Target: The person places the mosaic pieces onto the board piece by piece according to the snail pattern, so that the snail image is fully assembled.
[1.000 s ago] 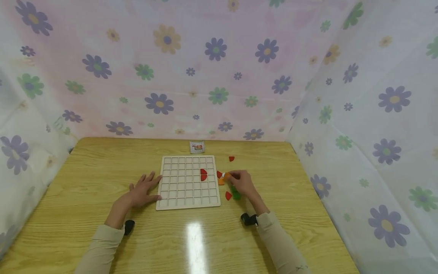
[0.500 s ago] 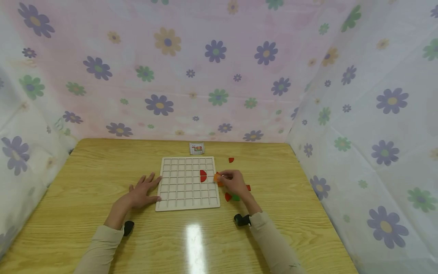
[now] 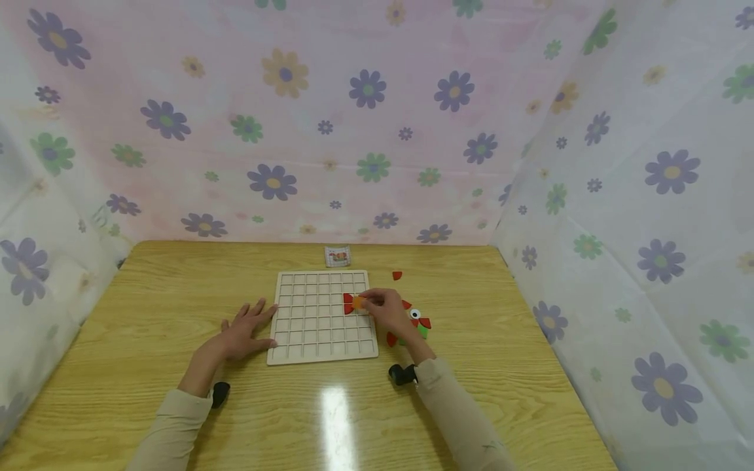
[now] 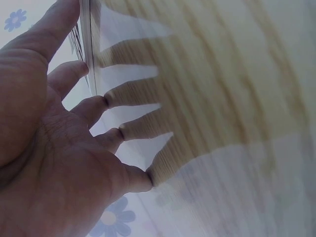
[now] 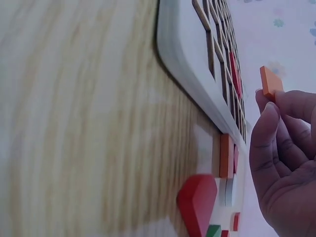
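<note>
A pale wooden grid board lies on the table, with two red quarter-circle pieces seated side by side in its right part. My right hand pinches an orange tile between thumb and fingertips, over the board just right of the red pieces. In the right wrist view the orange tile is held above the grid. My left hand lies spread on the table, its fingertips and thumb at the board's left edge. The left wrist view shows the left palm with fingers apart.
Right of the board lie loose pieces: a white disc with a black dot, several red pieces and green ones. Another red piece lies farther back. A small picture card sits behind the board.
My right hand has carried the orange tile leftward from the loose pieces to over the board, uncovering the dotted disc. My left hand has stayed put.
</note>
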Action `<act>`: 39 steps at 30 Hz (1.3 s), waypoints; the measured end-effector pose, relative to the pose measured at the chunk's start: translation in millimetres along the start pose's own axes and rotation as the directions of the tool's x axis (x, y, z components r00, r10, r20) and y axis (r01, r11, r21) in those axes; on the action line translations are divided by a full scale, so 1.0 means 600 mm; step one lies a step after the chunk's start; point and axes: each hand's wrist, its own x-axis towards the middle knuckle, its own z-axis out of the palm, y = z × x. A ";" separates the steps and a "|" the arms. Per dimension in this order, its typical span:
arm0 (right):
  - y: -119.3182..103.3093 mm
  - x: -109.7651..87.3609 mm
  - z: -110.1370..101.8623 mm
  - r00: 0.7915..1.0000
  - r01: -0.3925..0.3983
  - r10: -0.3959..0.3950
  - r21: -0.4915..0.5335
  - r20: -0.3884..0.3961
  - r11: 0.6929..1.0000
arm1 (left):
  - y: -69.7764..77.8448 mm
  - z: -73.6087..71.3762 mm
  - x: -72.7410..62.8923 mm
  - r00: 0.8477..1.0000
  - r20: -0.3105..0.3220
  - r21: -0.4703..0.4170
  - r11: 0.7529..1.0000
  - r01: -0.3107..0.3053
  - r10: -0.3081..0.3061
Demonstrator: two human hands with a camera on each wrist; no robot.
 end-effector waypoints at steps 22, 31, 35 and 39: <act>-0.012 0.028 0.030 0.999 -0.009 0.007 -0.034 -0.051 0.999 | 0.000 0.003 -0.001 1.000 -0.014 -0.006 1.000 -0.004 0.004; -0.014 0.042 0.037 1.000 0.008 -0.009 -0.051 -0.018 0.999 | 0.002 0.000 -0.002 1.000 -0.014 -0.015 1.000 -0.008 0.008; -0.021 0.047 0.042 1.000 0.011 -0.011 -0.048 -0.004 0.999 | 0.004 0.000 -0.003 1.000 -0.017 -0.005 1.000 -0.002 0.002; -0.029 0.049 0.047 1.000 0.021 -0.021 -0.052 0.007 0.998 | 0.004 0.001 -0.003 1.000 -0.017 0.002 1.000 0.002 -0.002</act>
